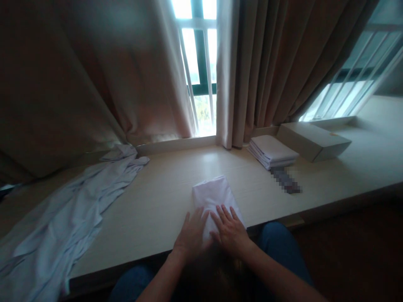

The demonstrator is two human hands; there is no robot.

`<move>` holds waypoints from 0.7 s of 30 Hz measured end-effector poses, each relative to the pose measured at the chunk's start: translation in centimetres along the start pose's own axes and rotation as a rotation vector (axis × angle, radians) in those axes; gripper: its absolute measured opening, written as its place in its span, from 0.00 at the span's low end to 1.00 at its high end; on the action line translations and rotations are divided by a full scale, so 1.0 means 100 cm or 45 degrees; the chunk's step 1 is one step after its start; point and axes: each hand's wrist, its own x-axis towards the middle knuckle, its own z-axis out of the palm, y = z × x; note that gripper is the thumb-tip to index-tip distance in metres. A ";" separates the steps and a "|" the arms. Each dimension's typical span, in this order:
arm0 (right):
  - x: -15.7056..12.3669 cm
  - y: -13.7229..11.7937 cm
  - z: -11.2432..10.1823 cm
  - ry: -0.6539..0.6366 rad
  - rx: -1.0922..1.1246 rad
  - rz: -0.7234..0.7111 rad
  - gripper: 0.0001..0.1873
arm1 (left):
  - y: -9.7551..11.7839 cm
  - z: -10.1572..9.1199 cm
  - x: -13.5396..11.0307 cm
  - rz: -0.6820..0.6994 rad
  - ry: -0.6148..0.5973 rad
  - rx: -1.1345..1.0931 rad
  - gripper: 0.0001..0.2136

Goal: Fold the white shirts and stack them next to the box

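Note:
A folded white cloth [214, 191] lies flat at the front edge of the pale ledge, right in front of me. My left hand [192, 233] rests on its near left part, fingers stretched out. On the near right part lies my right hand [229, 228], palm down with its fingers spread. Neither hand grips anything. Small creases show in the cloth between the hands. Its nearest edge is partly hidden under them.
Loose, rumpled white cloth [78, 205] spreads along the left of the ledge [151, 209] and hangs over its edge. To the right sit a stack of folded white cloths [272, 151], a blurred-out flat item [285, 179] and a pale box [315, 140]. Curtains [261, 63] hang behind.

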 end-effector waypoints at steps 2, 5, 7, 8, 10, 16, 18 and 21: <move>-0.005 0.004 0.000 -0.007 -0.009 0.001 0.35 | -0.001 0.002 -0.001 0.002 0.002 -0.005 0.37; -0.010 0.011 0.000 -0.028 -0.013 0.018 0.36 | -0.002 0.004 -0.002 0.014 -0.003 -0.011 0.39; -0.013 0.017 0.000 -0.043 -0.008 0.033 0.36 | -0.002 0.005 -0.002 0.015 0.009 -0.010 0.40; -0.014 0.020 -0.001 -0.047 -0.005 0.047 0.35 | -0.002 0.005 -0.003 0.015 0.020 -0.009 0.40; -0.016 0.028 -0.002 -0.050 -0.006 0.089 0.33 | -0.002 0.004 -0.002 0.016 0.043 -0.009 0.41; -0.024 0.051 -0.002 -0.004 -0.039 0.283 0.31 | 0.001 -0.002 -0.001 0.020 0.053 -0.013 0.40; -0.025 0.054 0.000 0.017 -0.036 0.304 0.32 | 0.001 -0.003 -0.001 0.017 0.037 -0.010 0.40; -0.026 0.054 0.003 0.028 -0.023 0.309 0.33 | 0.000 -0.002 -0.001 0.022 0.021 -0.007 0.40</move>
